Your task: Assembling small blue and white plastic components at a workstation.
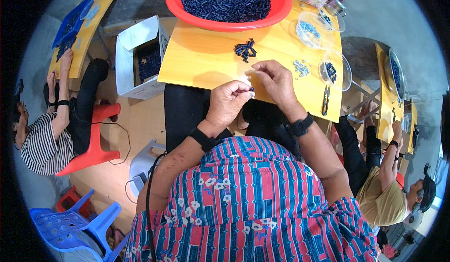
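Note:
My left hand (pixel 225 103) is closed in a pinch just off the table's near edge. Between its thumb and forefinger sits a small dark cylindrical piece (pixel 252 89). My right hand (pixel 277 81) is raised above the table edge beside it, thumb and forefinger pressed together; whatever they hold is too small to make out. Beyond both hands lies a loose pile of dark cylindrical pieces (pixel 245 50). To the right of my right hand is a scatter of small clear-blue pieces (pixel 301 68). A pair of black thread snips (pixel 326 100) rests near the right edge.
A red basin (pixel 171 0) full of dark pieces stands at the table's (pixel 197 60) far side. Clear tubs (pixel 347 70) with small parts line the right. A white carton (pixel 127 42) stands left. Other people work at side tables; a blue chair (pixel 61 224) is behind left.

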Tool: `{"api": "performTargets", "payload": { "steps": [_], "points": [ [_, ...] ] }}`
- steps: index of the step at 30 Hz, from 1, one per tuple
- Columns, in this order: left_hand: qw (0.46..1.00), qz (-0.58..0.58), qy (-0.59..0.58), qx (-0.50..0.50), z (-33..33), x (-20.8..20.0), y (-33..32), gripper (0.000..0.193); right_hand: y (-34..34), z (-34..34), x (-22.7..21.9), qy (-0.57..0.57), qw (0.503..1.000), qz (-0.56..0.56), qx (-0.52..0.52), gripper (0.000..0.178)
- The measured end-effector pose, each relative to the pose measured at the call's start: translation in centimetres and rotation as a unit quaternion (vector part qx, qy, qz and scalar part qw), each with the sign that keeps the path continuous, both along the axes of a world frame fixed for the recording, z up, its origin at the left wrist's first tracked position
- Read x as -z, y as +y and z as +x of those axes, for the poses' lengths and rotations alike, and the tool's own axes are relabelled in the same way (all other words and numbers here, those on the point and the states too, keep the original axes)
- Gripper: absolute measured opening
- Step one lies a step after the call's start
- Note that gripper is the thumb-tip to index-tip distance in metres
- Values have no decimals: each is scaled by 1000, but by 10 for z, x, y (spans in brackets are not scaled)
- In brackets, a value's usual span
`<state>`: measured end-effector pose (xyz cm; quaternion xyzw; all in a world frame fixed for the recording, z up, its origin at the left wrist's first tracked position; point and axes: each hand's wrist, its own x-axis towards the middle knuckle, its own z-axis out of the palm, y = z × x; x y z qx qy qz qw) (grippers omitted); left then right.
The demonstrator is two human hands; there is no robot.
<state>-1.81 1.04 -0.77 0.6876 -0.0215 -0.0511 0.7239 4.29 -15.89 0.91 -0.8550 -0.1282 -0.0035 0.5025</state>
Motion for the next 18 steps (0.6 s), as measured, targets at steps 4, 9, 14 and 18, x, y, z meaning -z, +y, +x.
{"api": "performTargets", "payload": {
  "steps": [4,9,14,18],
  "points": [
    [1000,-18,-6,-3,1,3,1,10,7,23,8,-37,998,-42,9,13],
    [1000,-26,-9,-15,0,3,4,11,12,22,13,-61,997,-45,34,10],
    [1000,-9,-18,-13,-2,9,7,10,-10,-1,3,-82,989,-87,82,7],
    [1000,4,-18,-5,-1,5,5,9,-52,-19,-5,-141,971,-136,141,8]
  ]
}}
